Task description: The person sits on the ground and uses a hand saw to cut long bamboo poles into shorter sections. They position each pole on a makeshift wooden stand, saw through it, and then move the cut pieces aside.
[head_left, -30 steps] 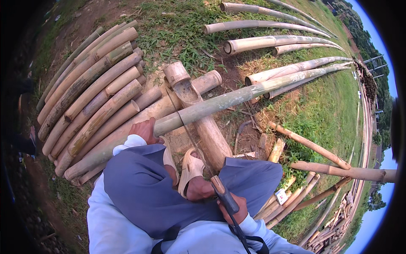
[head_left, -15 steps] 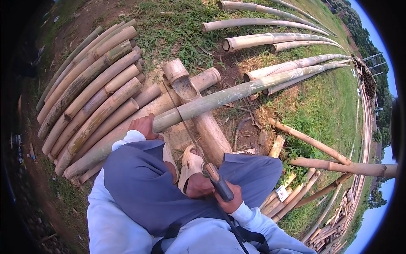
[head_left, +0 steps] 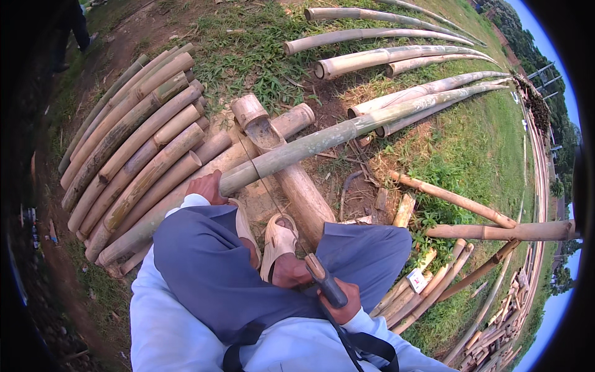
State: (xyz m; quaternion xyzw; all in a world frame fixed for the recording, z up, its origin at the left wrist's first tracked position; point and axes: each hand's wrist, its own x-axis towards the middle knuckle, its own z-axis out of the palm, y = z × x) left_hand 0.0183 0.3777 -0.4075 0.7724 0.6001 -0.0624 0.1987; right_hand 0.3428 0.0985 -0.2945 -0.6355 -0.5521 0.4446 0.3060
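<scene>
My left hand (head_left: pixel 207 188) is wrapped round the near end of a long green bamboo pole (head_left: pixel 322 137). The pole runs away to the upper right and lies across a thick bamboo log (head_left: pixel 304 198) with a notch cut in it. In my right hand (head_left: pixel 347 301), by my right knee, is the wood-and-black handle of a handsaw (head_left: pixel 326 279). Its thin blade slants up and left across the pole, a little beyond my left hand. Whether the teeth have bitten into the bamboo I cannot tell. My sandalled feet (head_left: pixel 282 242) are beside the log, close to the blade.
Cut bamboo lengths (head_left: pixel 133 136) lie stacked on the left. Long poles (head_left: pixel 396 56) stretch over the grass at the far right. A bamboo frame (head_left: pixel 502 231) and short pieces (head_left: pixel 427 288) are at my right. Another person's dark-clothed leg (head_left: pixel 80 31) shows at the upper left.
My right hand has drawn the saw back toward me, down and slightly right. My left hand stays on the pole's end. A person's leg has come into sight at the upper left.
</scene>
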